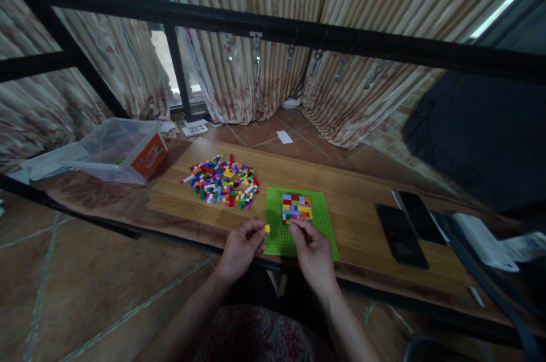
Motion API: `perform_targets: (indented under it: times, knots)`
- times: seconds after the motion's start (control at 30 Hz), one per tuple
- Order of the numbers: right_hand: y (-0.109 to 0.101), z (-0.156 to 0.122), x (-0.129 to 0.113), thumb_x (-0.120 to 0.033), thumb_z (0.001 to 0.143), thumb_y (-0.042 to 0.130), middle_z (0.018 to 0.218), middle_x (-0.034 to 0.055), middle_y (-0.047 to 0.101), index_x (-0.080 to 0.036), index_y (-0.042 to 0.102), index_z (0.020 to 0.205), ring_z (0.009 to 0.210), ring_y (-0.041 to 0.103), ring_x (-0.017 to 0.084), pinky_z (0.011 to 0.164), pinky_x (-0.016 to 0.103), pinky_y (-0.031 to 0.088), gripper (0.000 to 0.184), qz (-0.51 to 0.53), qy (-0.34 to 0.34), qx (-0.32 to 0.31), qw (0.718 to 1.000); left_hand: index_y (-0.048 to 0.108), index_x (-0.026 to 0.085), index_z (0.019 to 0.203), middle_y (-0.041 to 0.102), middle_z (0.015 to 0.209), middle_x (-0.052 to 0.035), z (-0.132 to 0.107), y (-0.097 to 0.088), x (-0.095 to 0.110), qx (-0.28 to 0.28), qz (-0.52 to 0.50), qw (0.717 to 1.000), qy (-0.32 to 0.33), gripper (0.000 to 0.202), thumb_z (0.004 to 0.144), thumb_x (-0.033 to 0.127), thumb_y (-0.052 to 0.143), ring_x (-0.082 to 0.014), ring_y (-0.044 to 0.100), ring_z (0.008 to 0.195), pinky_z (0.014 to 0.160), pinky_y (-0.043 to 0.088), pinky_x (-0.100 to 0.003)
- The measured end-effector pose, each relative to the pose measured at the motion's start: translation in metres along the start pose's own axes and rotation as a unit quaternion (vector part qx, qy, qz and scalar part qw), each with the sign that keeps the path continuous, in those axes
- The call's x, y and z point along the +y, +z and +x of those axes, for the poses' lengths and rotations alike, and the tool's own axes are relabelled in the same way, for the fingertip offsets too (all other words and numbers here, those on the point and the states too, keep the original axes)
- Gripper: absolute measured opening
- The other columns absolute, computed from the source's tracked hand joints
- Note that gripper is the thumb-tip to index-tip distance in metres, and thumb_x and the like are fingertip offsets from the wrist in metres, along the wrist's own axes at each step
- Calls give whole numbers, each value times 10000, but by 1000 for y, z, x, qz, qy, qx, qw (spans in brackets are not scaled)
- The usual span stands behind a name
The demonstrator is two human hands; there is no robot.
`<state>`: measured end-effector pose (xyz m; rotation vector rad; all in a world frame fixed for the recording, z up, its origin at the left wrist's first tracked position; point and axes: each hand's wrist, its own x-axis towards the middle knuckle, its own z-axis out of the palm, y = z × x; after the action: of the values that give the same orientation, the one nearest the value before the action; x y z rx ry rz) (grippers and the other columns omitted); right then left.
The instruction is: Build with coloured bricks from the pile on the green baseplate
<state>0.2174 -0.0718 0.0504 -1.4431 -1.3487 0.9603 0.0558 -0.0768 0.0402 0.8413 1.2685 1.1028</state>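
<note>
At the table's [362,197] near edge, the left hand [241,248] pinches one yellow brick [267,228]. The right hand [313,251] curls over one green plate [325,222]; I cannot tell if it holds anything. Farther back: one pile [224,180], two phones [401,234], one box [123,148].

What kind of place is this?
Probably a home: patterned curtains, terracotta floor tiles, and a wooden table where the left hand holds a yellow brick near a toy brick pile.
</note>
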Motion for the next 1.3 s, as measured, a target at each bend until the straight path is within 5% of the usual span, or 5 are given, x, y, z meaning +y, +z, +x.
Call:
perform_targets:
  times: [0.43,0.6,0.83,1.03,1.3]
  knots:
    - [58,-20,5,-402,731,661,645,8,655,-175,683,796,580,580,142,563,258,456,238,166,101,-127,973,603,135,761,611,633,1,-19,-29,-13,-46,-38,998,13,238,714,361,663,-79,527,505,513,437,-206]
    - [77,5,8,-358,798,580,830,50,692,-184,681,911,749,623,184,707,308,476,230,-25,6,-98,995,632,169,813,639,691,-5,-3,-58,-7,70,106,990,67,167,762,322,589,-125,587,580,564,472,-237]
    - [104,45,-1,-150,838,465,971,87,644,-184,670,987,878,606,207,802,319,448,255,-289,-163,-86,940,671,213,912,707,948,-54,29,-86,6,143,406,883,190,192,824,201,500,-204,648,883,830,469,-310]
    - [132,52,-8,-190,853,488,1111,93,564,-208,651,1078,1029,552,228,889,344,444,279,-298,-237,-132,915,629,194,1015,694,981,-82,36,-84,2,185,438,861,181,236,840,175,472,-218,645,890,820,478,-324]
    - [148,59,-10,-175,849,510,1098,99,543,-213,654,931,1015,522,241,861,367,445,170,-338,-224,-139,904,624,176,979,694,928,-77,38,-92,0,200,379,889,159,219,837,194,458,-207,651,850,786,481,-306]
